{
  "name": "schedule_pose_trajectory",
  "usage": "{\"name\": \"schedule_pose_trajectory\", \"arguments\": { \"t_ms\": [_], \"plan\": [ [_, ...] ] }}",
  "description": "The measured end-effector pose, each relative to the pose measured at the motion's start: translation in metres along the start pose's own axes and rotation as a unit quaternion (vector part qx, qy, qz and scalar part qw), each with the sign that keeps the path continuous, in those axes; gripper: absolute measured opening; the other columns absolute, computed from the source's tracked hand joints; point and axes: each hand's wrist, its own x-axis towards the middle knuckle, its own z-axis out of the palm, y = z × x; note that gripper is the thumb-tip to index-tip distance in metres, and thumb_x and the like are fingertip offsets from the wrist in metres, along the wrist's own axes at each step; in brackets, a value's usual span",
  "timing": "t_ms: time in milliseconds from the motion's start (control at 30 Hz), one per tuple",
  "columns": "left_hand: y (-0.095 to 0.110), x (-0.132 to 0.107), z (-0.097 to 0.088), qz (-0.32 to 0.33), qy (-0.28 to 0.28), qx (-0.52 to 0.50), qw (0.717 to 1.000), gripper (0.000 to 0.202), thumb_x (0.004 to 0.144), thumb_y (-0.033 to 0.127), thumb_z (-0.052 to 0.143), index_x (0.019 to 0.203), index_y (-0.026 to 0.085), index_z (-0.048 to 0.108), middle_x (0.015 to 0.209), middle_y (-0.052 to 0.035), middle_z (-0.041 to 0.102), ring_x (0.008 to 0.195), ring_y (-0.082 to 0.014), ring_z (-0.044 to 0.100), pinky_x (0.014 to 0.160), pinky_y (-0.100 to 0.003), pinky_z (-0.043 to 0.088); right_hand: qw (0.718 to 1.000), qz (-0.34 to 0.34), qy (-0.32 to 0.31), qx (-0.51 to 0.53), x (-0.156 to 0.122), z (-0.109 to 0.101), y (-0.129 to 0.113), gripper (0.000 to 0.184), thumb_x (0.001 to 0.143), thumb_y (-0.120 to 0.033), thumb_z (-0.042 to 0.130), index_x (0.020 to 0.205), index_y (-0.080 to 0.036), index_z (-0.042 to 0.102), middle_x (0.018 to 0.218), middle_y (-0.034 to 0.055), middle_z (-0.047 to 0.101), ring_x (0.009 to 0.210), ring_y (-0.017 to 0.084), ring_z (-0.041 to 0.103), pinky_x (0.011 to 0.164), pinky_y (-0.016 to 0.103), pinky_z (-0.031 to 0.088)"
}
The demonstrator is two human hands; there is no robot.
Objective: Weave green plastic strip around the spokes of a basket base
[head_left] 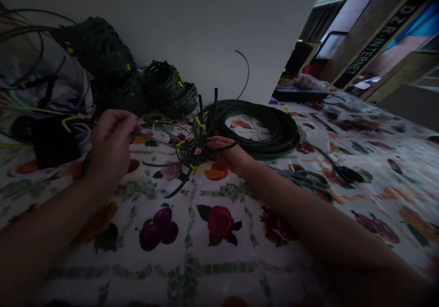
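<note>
Well, the small woven piece sits between the two hands, over the fruit-patterned tablecloth – dark strands with yellow ties around it. At its right edge the right hand pinches it; to its left, the left hand nips a strip (thumb against forefinger) leading toward it. Behind it and rightward lies a dark coil, behind-left some woven baskets, and right of it, scissors.

Head camera looks from behind the left hand and right hand — forward and down, close range — across the tablecloth.
</note>
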Motion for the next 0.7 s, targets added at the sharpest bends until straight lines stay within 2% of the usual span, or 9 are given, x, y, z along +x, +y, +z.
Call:
{"name": "schedule_pose_trajectory", "arguments": {
  "t_ms": [100, 233, 400, 500, 600, 700],
  "plan": [
    [-0.004, -0.002, 0.004, -0.045, 0.022, -0.093, 0.994, 0.015, 0.078, 0.020, 0.069, 0.079, 0.016, 0.054, 0.078, -0.0001, 0.057, 0.074, -0.0137, 0.057, 0.061, -0.023, 0.047, 1.000, -0.020, -0.001, 0.015, 0.005, -0.001, 0.005, 0.018, 0.071, -0.010, 0.067, 0.088, -0.015, 0.065, 0.077, 0.0009, 0.068, 0.060, 0.012, 0.064, 0.052, 0.023, 0.053],
    [-0.005, -0.006, 0.008, -0.093, 0.027, -0.112, 0.989, 0.024, 0.081, 0.036, 0.073, 0.088, 0.018, 0.059, 0.095, -0.0035, 0.061, 0.087, -0.0156, 0.059, 0.067, -0.025, 0.051, 0.997, -0.054, -0.032, 0.051, 0.010, -0.007, 0.011, 0.027, 0.064, -0.014, 0.075, 0.090, -0.017, 0.066, 0.078, -0.0012, 0.067, 0.066, 0.011, 0.063, 0.058, 0.023, 0.054],
    [-0.005, -0.012, 0.009, -0.172, -0.074, -0.154, 0.970, 0.053, 0.082, 0.069, 0.058, 0.092, 0.018, 0.068, 0.098, -0.0090, 0.066, 0.097, -0.0231, 0.061, 0.081, -0.034, 0.053, 0.992, -0.097, -0.061, 0.044, 0.014, -0.012, 0.015, 0.033, 0.063, -0.022, 0.080, 0.093, -0.019, 0.067, 0.078, -0.0026, 0.065, 0.067, 0.011, 0.061, 0.061, 0.025, 0.054],
    [-0.005, -0.017, 0.007, -0.186, -0.141, -0.164, 0.959, 0.069, 0.081, 0.079, 0.044, 0.102, 0.018, 0.070, 0.111, -0.0122, 0.068, 0.112, -0.0290, 0.059, 0.089, -0.038, 0.052, 0.992, -0.107, -0.061, 0.036, 0.015, -0.013, 0.017, 0.034, 0.063, -0.025, 0.082, 0.093, -0.020, 0.066, 0.080, -0.0028, 0.064, 0.069, 0.011, 0.061, 0.063, 0.026, 0.055],
    [-0.009, -0.022, 0.006, -0.184, -0.188, -0.149, 0.953, 0.066, 0.084, 0.077, 0.043, 0.106, 0.020, 0.069, 0.123, -0.0116, 0.065, 0.125, -0.0316, 0.053, 0.099, -0.043, 0.049, 0.992, -0.108, -0.063, 0.035, 0.017, -0.016, 0.020, 0.035, 0.064, -0.026, 0.082, 0.095, -0.021, 0.066, 0.085, -0.0024, 0.065, 0.072, 0.012, 0.062, 0.065, 0.026, 0.055],
    [-0.017, -0.027, 0.008, -0.205, -0.194, -0.133, 0.950, 0.045, 0.079, 0.058, 0.068, 0.106, 0.023, 0.068, 0.124, -0.0076, 0.066, 0.120, -0.0301, 0.057, 0.099, -0.043, 0.049, 0.991, -0.096, -0.087, 0.035, 0.017, -0.017, 0.023, 0.036, 0.065, -0.026, 0.082, 0.097, -0.022, 0.066, 0.087, -0.0022, 0.065, 0.073, 0.012, 0.062, 0.064, 0.025, 0.055]
  ]
}}
